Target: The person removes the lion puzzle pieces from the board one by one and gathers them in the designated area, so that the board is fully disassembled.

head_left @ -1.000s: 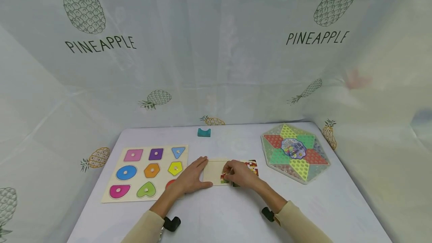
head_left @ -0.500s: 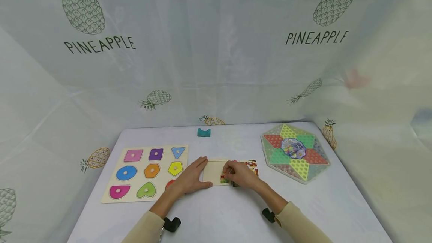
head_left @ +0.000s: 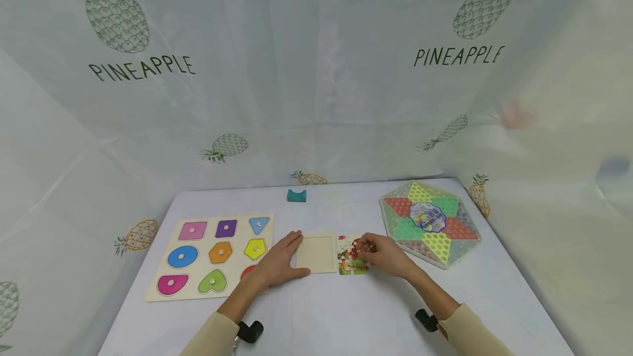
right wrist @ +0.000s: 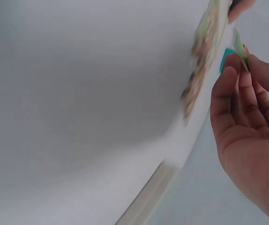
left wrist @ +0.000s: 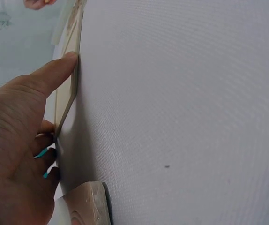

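A shallow square wooden puzzle tray (head_left: 316,255) lies bare at mid-table. My left hand (head_left: 280,263) rests at its left side, fingers and thumb spread along the edge; in the left wrist view the thumb touches the tray's rim (left wrist: 73,77). Against the tray's right side lie several colourful jigsaw pieces (head_left: 345,257), grouped together and partly hidden by my right hand (head_left: 383,256). That hand is over their right end. In the right wrist view its thumb and fingers pinch a thin, greenish jigsaw piece (right wrist: 239,47), raised off the table.
To the left lies a wooden shape board (head_left: 203,284) with knobbed coloured shapes, partly under the left forearm. A hexagonal star-patterned board game (head_left: 429,229) sits at the right. Near the back edge stands a small teal block (head_left: 296,196). Pineapple-printed curtain surrounds the table.
My right hand has moved right, from over the tray to the grouped pieces. The jigsaw piece seen under its fingers in the tray is gone from there. The left hand has stayed put.
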The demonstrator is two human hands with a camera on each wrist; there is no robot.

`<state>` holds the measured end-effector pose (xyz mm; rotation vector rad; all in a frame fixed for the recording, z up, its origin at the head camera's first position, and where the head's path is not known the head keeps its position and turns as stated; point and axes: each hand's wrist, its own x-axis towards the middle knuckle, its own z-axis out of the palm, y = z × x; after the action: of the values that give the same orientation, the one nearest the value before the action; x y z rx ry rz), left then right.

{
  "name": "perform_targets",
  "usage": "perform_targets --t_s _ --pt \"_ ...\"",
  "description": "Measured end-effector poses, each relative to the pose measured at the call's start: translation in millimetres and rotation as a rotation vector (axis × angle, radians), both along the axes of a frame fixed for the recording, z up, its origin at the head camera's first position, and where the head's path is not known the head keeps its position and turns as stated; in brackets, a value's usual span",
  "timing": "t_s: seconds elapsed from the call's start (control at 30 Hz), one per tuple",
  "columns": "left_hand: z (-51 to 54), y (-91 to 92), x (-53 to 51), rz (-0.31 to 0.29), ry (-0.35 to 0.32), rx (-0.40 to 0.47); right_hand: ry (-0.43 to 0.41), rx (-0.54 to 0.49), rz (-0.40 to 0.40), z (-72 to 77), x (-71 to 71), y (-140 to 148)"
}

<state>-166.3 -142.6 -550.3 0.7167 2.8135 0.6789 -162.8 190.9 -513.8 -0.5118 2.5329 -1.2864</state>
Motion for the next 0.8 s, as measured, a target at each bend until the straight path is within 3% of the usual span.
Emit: perform_targets --t_s 0.3,0.53,0.8 --pt "-0.7 -1.8 0.3 -0.003 0.011 0.0 -0.059 -0.014 0.003 -10.0 7.6 38" --pt "0.5 -1.9 1.5 -0.006 0.006 0.014 -0.032 0.022 -0.007 -15.0 7.9 41" --pt "2.2 -0.3 1.4 -0.01 0.011 0.013 0.008 0.077 -0.078 -18.8 7.3 36"
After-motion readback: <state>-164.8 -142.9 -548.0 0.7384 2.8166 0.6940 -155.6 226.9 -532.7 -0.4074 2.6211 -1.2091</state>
